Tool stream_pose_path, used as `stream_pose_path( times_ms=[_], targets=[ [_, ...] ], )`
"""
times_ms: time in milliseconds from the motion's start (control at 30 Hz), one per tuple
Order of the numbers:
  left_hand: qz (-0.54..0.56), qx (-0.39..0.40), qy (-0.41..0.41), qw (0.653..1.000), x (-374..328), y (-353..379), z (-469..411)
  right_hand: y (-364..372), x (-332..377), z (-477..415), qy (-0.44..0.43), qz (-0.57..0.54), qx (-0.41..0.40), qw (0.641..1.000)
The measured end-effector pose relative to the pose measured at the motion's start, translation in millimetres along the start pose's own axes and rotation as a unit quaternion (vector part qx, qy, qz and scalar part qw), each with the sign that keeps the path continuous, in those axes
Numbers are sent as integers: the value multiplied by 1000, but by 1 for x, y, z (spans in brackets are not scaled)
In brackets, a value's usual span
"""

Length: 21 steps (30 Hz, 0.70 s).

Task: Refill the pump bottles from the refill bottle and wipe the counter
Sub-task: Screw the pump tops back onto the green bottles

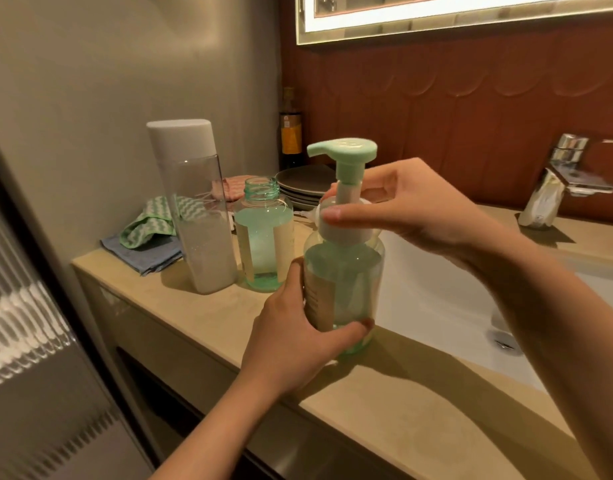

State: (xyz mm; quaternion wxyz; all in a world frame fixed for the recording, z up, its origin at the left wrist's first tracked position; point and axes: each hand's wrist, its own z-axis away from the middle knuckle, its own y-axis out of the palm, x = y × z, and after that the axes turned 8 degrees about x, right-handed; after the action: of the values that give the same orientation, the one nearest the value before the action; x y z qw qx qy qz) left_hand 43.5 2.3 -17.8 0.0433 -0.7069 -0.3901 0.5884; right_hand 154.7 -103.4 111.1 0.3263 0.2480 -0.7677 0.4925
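A green-tinted pump bottle [343, 289] stands at the counter's front edge beside the sink. My left hand [291, 337] grips its lower body. My right hand [402, 206] pinches the white collar under the mint pump head [343, 148]. Behind it a second green bottle [263, 237] stands uncapped, partly full. To its left stands the tall clear refill bottle [197, 209] with a white cap, about half full of pale liquid. Folded cloths, one green-and-white [149, 223] on one blue [142, 252], lie at the counter's back left.
The beige counter [229, 327] ends at the wall on the left. A white sink basin [447, 306] with a drain lies to the right, and a chrome tap [571, 168] stands behind it. Stacked dark plates [305, 185], a pink cloth and a dark bottle [291, 133] stand at the back.
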Motion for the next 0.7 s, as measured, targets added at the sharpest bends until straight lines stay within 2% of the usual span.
stream_pose_path(
  times_ms=[133, 267, 333, 400, 467, 600, 700],
  targets=[
    [21, 2, 4, 1000, -1, 0, 0, 16, 2, -3, 46, 171, -134, 975],
    [42, 0, 2, 999, 0, 0, -1, 28, 1, -6, 41, 300, -161, 939],
    [53, -6, 8, 999, 0, 0, -1, 27, -1, -7, -2, 224, -109, 969],
    [48, -8, 14, 999, 0, 0, 0, 22, -3, -6, -26, 55, -7, 998],
    [23, -6, 15, 1000, -1, 0, 0, 14, -8, -3, -4, -67, 92, 994],
    [-2, -2, 16, 1000, -3, -1, 0, -3, -17, 1, 16, -102, 137, 985],
    [1, -1, 12, 1000, -3, -1, 1, -5, -11, 3, 4, -84, 96, 992]
  ],
)
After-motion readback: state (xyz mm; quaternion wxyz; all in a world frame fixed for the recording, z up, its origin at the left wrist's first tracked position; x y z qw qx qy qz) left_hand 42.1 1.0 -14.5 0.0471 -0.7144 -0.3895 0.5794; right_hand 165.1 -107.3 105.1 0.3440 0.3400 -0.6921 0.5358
